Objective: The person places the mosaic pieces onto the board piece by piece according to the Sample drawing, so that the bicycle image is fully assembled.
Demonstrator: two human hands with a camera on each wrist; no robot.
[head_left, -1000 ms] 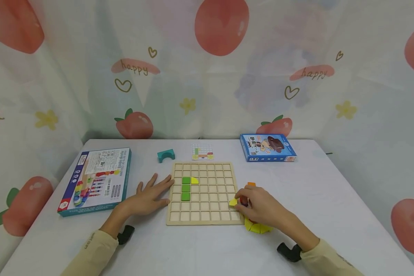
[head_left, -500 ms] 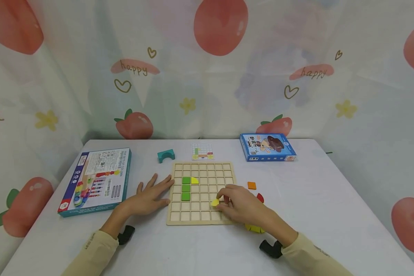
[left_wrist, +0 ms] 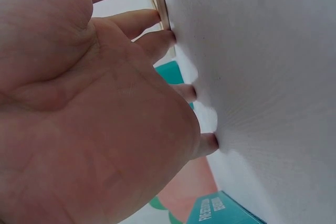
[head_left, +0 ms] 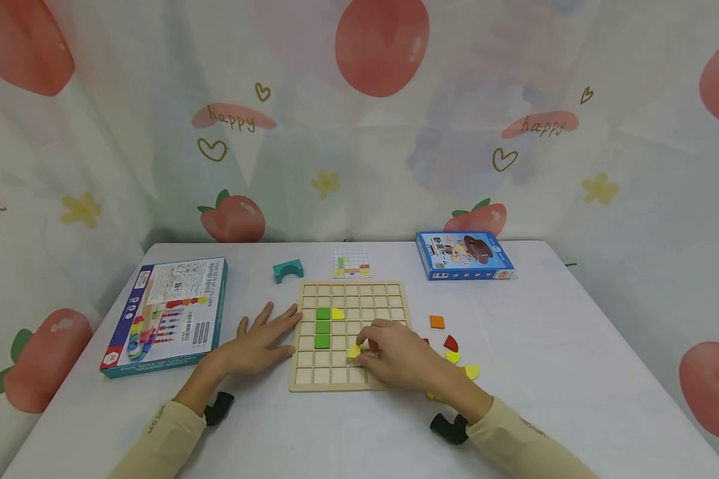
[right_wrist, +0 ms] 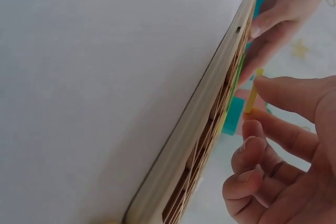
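My right hand (head_left: 398, 352) pinches a yellow quarter-round tile (head_left: 353, 350) between thumb and index finger above the wooden grid board (head_left: 305, 376). In the right wrist view the tile (right_wrist: 253, 93) stands on edge between those fingertips, clear of the board, while the other fingers curl inward. The left hand (head_left: 251, 346) rests on the table with spread fingers, its tips touching the board's left edge. A column of green square tiles (head_left: 322, 326) lies in the board's cells, and another yellow quarter-round tile (head_left: 337, 313) sits right of the top one.
Right of the board lie an orange square tile (head_left: 437, 322), a red quarter-round tile (head_left: 451, 343) and several yellow ones, partly hidden by my right arm. Behind the board are a pattern card (head_left: 351, 263) and a teal arch block (head_left: 288, 270). A large box (head_left: 168, 313) and a blue box (head_left: 466, 256) flank it.
My right hand has moved left from the loose tiles to over the board, carrying the yellow tile. More loose tiles show behind it. The left hand has stayed in place.
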